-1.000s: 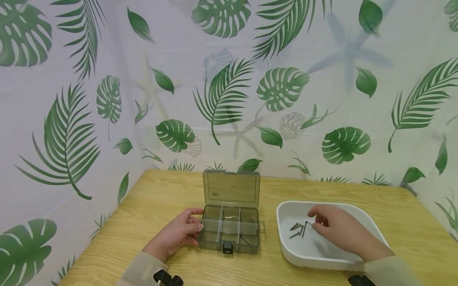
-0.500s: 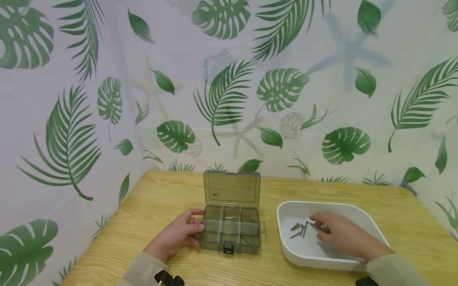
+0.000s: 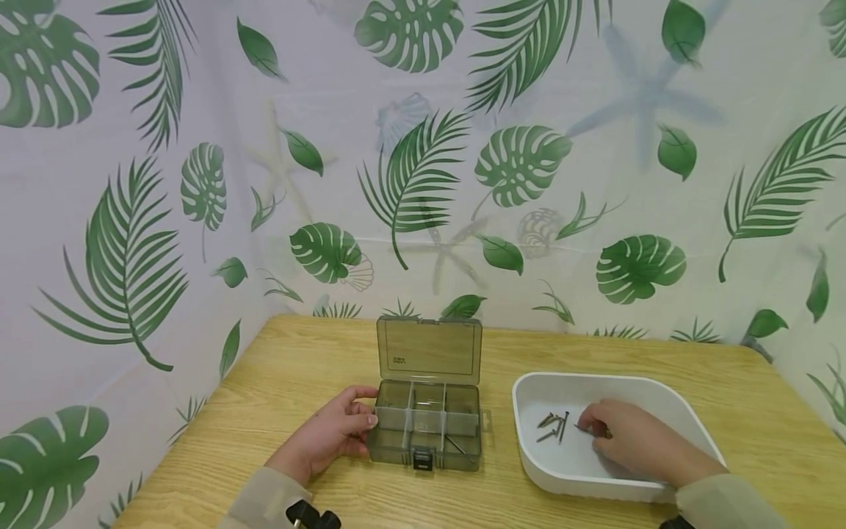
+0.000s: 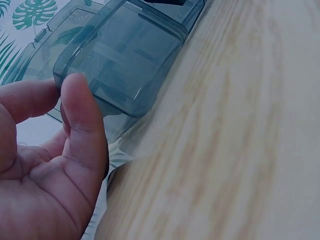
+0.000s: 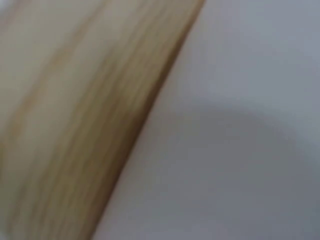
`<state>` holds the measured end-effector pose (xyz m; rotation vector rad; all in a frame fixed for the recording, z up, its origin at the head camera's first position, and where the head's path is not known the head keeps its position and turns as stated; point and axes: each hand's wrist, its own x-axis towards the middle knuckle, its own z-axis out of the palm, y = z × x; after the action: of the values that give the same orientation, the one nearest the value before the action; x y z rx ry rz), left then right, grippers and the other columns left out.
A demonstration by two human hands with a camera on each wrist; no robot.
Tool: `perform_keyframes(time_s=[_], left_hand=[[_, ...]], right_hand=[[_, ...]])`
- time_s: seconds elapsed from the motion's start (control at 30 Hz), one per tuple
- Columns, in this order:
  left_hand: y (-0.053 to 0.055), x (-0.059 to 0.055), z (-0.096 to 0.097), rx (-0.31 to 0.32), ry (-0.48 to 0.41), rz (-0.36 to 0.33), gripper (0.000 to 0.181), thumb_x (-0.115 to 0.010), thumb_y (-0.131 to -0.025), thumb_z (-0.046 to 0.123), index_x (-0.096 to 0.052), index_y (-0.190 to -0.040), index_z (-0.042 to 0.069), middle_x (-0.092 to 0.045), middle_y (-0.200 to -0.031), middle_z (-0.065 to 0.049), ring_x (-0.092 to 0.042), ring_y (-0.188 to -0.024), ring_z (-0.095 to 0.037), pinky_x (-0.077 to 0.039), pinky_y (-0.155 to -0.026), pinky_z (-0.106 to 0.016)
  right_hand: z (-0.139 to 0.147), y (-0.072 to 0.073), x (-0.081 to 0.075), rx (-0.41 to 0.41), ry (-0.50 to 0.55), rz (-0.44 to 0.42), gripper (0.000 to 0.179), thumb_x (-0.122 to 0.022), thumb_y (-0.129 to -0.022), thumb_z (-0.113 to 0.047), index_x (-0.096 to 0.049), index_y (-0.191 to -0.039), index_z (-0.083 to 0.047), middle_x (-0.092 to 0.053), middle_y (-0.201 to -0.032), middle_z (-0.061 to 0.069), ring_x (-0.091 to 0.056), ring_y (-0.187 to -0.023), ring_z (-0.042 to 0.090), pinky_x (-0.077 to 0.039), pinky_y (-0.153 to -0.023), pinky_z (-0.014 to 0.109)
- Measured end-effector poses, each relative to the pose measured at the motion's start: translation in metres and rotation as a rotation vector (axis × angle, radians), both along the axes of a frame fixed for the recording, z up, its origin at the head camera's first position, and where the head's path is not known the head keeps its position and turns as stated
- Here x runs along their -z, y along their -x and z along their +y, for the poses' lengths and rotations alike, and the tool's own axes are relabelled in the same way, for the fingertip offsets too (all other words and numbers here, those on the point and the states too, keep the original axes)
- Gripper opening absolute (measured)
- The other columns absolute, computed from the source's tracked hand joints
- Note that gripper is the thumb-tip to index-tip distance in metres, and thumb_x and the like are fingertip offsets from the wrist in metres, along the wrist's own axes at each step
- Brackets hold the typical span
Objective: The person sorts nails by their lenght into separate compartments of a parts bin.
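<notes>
In the head view, my left hand (image 3: 339, 425) holds the left side of a smoky clear compartment box (image 3: 423, 457), whose lid (image 3: 429, 351) stands raised at the back. The left wrist view has my thumb and fingers at the corner of the box (image 4: 120, 65). One screw (image 3: 456, 445) lies in its front right compartment. My right hand (image 3: 631, 437) is down inside a white tray (image 3: 548, 470), pinching a screw (image 3: 581, 428) of which only the tip shows. To its left, several screws (image 3: 548, 421) lie loose on the tray floor.
Box and tray stand side by side on a wood-grain table (image 3: 317, 353). Behind the table hangs a white cloth with a green leaf print (image 3: 423, 184). The right wrist view is blurred, with wood grain (image 5: 75, 120) beside a white surface (image 5: 225, 100).
My right hand's fingers have closed in and dipped lower over the tray, covering most of the screw that showed between them. The left hand and the box keep their place.
</notes>
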<state>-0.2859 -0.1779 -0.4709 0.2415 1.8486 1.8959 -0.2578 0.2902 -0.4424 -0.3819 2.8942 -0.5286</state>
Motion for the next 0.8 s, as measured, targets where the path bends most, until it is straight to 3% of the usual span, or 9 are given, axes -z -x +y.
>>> perform_keyframes(time_s=[0.37,0.57,0.8], left_hand=[[0.0005,-0.0003,-0.0002,-0.003,0.003,-0.003,0.059,-0.061,-0.102,0.012,-0.031,-0.152,0.005,-0.051,-0.099,-0.007,-0.050,-0.071,-0.014,-0.055,-0.060,-0.031],[0.0016,0.0017,-0.0010,-0.001,-0.002,-0.003,0.059,-0.062,-0.101,0.012,-0.032,-0.152,0.004,-0.051,-0.098,-0.007,-0.050,-0.071,-0.014,-0.055,-0.060,-0.030],[0.0021,0.0026,-0.0017,-0.005,0.004,-0.005,0.060,-0.063,-0.101,0.013,-0.032,-0.151,0.005,-0.051,-0.097,-0.007,-0.050,-0.070,-0.015,-0.056,-0.061,-0.031]], right_hand=[[-0.0003,-0.0021,0.0026,0.024,-0.024,-0.018,0.028,-0.061,-0.084,0.005,-0.065,-0.098,-0.019,-0.054,-0.080,-0.003,-0.050,-0.075,0.017,-0.043,-0.069,0.038],[-0.0018,-0.0032,0.0018,0.021,-0.038,-0.001,0.025,-0.062,-0.080,0.004,-0.062,-0.093,-0.018,-0.052,-0.077,-0.003,-0.049,-0.073,0.016,-0.041,-0.067,0.037],[-0.0035,-0.0053,-0.0043,0.024,0.031,0.055,0.024,-0.064,-0.083,0.001,-0.065,-0.098,-0.018,-0.051,-0.077,-0.004,-0.049,-0.074,0.015,-0.040,-0.065,0.032]])
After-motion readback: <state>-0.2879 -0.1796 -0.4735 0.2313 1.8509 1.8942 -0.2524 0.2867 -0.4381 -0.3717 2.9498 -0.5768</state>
